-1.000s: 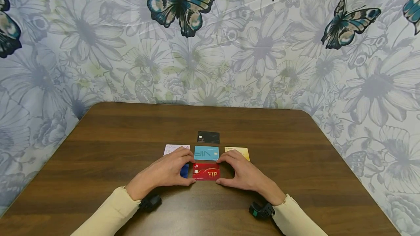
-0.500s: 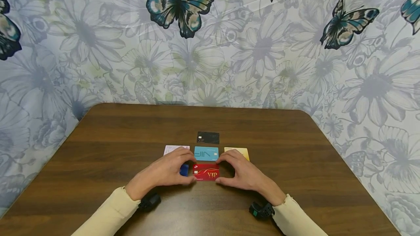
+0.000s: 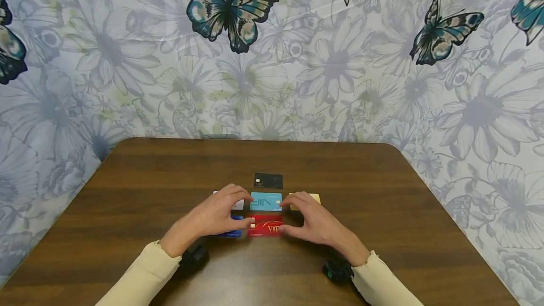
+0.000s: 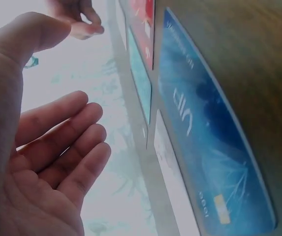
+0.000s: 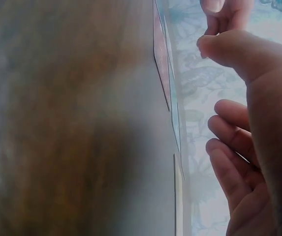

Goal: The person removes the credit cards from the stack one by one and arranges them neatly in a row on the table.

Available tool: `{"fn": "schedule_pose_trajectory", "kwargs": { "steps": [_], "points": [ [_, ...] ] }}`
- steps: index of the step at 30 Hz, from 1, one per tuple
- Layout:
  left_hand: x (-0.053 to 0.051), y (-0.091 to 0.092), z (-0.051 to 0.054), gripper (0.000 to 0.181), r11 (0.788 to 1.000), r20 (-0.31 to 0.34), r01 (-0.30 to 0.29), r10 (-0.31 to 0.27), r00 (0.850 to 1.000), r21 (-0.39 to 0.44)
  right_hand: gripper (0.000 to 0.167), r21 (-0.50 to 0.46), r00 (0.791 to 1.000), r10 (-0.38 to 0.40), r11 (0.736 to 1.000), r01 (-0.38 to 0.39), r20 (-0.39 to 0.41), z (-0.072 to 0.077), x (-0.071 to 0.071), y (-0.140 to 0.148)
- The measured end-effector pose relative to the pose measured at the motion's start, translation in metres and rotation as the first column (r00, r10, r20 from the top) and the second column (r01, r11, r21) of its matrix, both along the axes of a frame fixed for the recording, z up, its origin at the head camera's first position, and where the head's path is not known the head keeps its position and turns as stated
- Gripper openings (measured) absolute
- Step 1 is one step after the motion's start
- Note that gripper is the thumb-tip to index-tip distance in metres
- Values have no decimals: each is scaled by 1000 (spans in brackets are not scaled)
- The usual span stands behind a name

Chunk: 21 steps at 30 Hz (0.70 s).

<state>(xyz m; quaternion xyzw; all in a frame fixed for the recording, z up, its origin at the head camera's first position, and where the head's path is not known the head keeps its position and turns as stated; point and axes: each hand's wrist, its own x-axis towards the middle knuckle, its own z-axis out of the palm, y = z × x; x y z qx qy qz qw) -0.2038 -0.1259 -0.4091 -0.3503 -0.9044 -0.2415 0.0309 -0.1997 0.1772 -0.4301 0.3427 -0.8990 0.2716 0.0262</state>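
Note:
A red VIP card lies on the wooden table between my two hands. My left hand hovers over a dark blue card and a pale card, partly hiding both in the head view. Its thumb and fingers are apart and hold nothing. On the other side, my right hand is raised off the table, fingers loosely bent with nothing in them. It partly covers a yellow card. Beyond the red card lies a light blue card, with a black VIP card farther back.
The brown wooden table has rounded far corners. Behind it hangs a cloth printed with flowers and butterflies. A dark wrist device sits at the right sleeve, another at the left.
Both hands have come up off the red card's edges, where their fingertips and thumbs were. More of the dark blue card shows now. The head view has shifted slightly.

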Motion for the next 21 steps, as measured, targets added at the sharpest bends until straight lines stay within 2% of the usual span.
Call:
{"fn": "schedule_pose_trajectory", "kwargs": {
  "steps": [5, 13, 21],
  "points": [
    [-5, -2, 1, 46, 999, 23, -21, 20, 1000, 49, 51, -22, 1000, -22, 1000, 22, -11, 2, -4, 2],
    [-20, 0, 1, 42, 994, 10, -41, 40, 999, 104, 54, -61, 997, -79, 995, 80, 17, 5, -18, 4],
    [-34, 2, -2, 43, 992, 26, -92, 90, 996, 88, 52, -69, 995, -103, 992, 104, 7, 1, -31, 1]
  ]
}}
